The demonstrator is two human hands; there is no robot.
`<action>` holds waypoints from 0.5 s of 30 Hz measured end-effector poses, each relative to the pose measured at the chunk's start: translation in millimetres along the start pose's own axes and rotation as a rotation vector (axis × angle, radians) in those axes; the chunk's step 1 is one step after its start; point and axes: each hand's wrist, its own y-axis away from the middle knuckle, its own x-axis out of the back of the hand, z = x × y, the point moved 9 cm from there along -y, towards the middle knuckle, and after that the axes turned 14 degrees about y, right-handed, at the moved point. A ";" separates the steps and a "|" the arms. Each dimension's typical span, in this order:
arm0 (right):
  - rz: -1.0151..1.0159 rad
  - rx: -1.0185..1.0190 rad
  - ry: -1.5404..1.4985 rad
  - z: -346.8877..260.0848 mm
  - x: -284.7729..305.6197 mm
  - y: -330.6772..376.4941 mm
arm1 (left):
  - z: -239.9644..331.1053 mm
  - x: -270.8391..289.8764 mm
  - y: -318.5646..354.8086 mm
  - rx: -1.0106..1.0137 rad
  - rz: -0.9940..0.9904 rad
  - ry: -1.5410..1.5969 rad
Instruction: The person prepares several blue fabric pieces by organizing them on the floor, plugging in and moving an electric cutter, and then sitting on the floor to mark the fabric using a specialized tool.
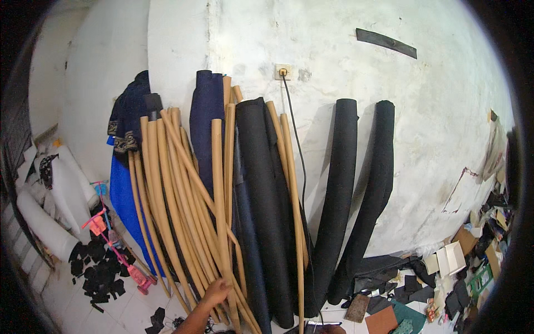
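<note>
My left hand (214,291) reaches up from the lower edge and closes around the lower part of a long tan cardboard tube (218,200). This tube stands in a bundle of several such tubes (167,195) leaning against the white wall (389,111). Dark navy and black fabric rolls (261,195) stand right beside the hand. A small skin-coloured sliver (332,329) at the bottom edge may be my right hand; its fingers are hidden.
Two black fabric rolls (340,195) (374,189) lean further right. A black cable (297,145) hangs from a wall socket (282,71). White rolls (50,222) lie at left by a pink toy scooter (114,245). Black scraps (97,273) and cardboard pieces (450,261) litter the floor.
</note>
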 end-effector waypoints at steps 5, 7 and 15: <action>-0.072 -0.047 0.215 -66.0 105.7 -163.6 | 217.5 9.5 -106.3 -0.387 0.131 -0.013; -0.101 -0.080 0.168 -66.8 172.2 -226.5 | 280.9 0.1 -138.0 -0.444 0.193 -0.029; 0.412 0.221 0.562 -187.3 468.7 -470.1 | 407.6 37.2 -219.5 -0.494 0.797 -0.164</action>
